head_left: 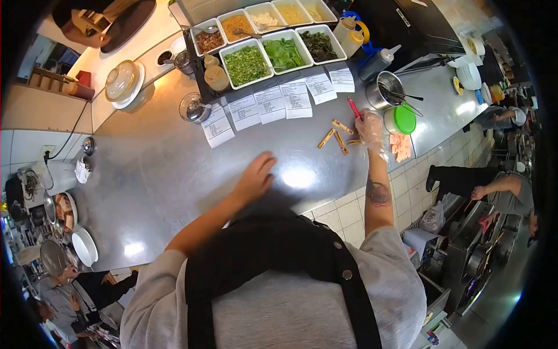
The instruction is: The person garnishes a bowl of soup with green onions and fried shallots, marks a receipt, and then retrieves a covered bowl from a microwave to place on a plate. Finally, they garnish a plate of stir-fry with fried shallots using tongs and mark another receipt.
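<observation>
My right hand (370, 129), in a clear plastic glove, is at the right of the steel counter. Its fingers are closed around a red pen (353, 108), whose tip end points toward the row of order slips. Beside this hand lie several wooden clothespins (326, 138). A green-lidded container (405, 119) and a pile of pink paper slips (400, 147) sit just to its right. My left hand (256, 174) is bare and hovers over the middle of the counter, fingers loosely apart, slightly blurred, holding nothing. Printed order slips (296, 98) line the counter's back.
White trays of chopped greens (249, 62) and other toppings stand at the back. Squeeze bottles (215, 74) flank them. A metal pot with utensils (385, 91) is at back right, a glass bowl (194, 108) at back left. Co-workers (505, 192) stand beyond the counter.
</observation>
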The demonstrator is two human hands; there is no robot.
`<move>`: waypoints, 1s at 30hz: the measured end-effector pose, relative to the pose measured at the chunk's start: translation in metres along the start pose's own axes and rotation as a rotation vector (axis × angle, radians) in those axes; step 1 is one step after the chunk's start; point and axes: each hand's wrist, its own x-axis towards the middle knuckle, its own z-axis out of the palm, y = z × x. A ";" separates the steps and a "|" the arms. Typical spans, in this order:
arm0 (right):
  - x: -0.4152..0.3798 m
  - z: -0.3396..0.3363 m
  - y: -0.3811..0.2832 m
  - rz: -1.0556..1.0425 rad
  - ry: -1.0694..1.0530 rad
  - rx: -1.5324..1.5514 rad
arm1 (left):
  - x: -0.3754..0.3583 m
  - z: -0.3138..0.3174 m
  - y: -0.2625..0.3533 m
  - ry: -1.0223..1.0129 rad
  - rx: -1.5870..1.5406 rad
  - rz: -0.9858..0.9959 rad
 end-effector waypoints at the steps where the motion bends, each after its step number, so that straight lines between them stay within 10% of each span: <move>1: -0.002 -0.003 -0.002 -0.004 -0.003 0.003 | -0.017 -0.014 -0.007 0.001 0.024 -0.031; 13: 0.037 0.000 -0.046 0.116 0.234 0.280 | -0.084 -0.059 -0.007 0.231 0.216 -0.289; 24: 0.061 0.033 -0.075 0.274 0.013 0.053 | -0.084 -0.061 -0.005 0.243 0.190 -0.307; 30: 0.045 0.005 -0.063 0.353 -0.274 0.720 | -0.084 -0.061 -0.004 0.250 0.204 -0.269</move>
